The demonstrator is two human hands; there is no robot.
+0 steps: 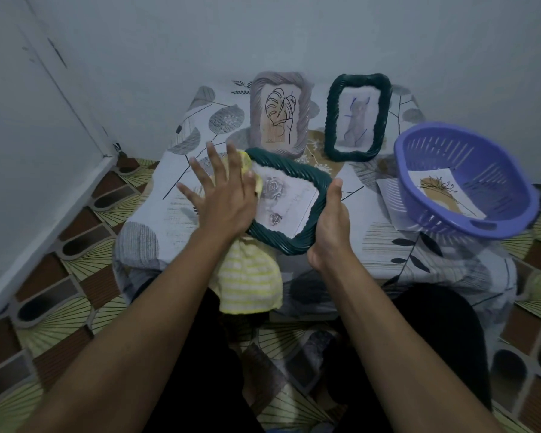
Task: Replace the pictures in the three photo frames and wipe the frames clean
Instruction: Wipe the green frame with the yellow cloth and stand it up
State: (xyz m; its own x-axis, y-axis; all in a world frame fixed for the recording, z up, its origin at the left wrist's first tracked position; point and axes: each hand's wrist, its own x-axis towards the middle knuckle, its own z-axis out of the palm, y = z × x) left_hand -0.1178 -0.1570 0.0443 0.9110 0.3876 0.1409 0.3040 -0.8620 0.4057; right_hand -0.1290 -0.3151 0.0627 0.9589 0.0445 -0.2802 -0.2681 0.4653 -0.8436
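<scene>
My right hand (329,223) grips the right edge of a dark green rope-pattern photo frame (306,179), holding it tilted above the table; it shows a grey rose picture. My left hand (222,189), fingers straight and spread, presses a yellow striped cloth (247,276) against the frame's left side, and the cloth hangs down below the frame. A grey frame (280,115) with a leaf line drawing stands at the back. To its right stands a second dark green frame (356,118) with a faint sketch.
A purple plastic basket (494,154) sits on the table's right side with a printed picture (441,192) inside, and more paper lies under it. The low table has a leaf-print cloth (156,207). Walls close in at the back and left. The floor is patterned.
</scene>
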